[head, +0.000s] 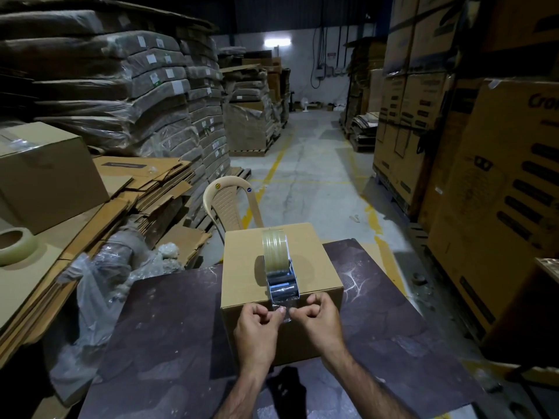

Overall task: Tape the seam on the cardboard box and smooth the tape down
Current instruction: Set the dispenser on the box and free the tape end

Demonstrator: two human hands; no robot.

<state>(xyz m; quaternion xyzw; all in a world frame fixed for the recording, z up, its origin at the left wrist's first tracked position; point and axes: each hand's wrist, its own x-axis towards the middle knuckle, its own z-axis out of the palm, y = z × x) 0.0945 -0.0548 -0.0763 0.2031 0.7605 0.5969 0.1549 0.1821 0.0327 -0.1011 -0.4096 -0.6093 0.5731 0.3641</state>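
A closed cardboard box [314, 264] stands on a dark table [169, 337]. A tape dispenser [279, 267] with a clear roll rests upright on the box top, along its middle seam. A strip of clear tape [283, 309] runs from the dispenser over the near top edge and down the front face. My left hand [257, 334] and my right hand [320, 322] meet at that strip, thumbs and fingertips pinching its free end against the front of the box.
A second tape roll [16, 244] lies on flattened cardboard at the left, beside a sealed box [45, 173]. A plastic chair [230, 207] stands behind the table. Stacked cartons [499, 182] line the right; wrapped bundles [127, 95] fill the left. The aisle floor [314, 176] runs ahead.
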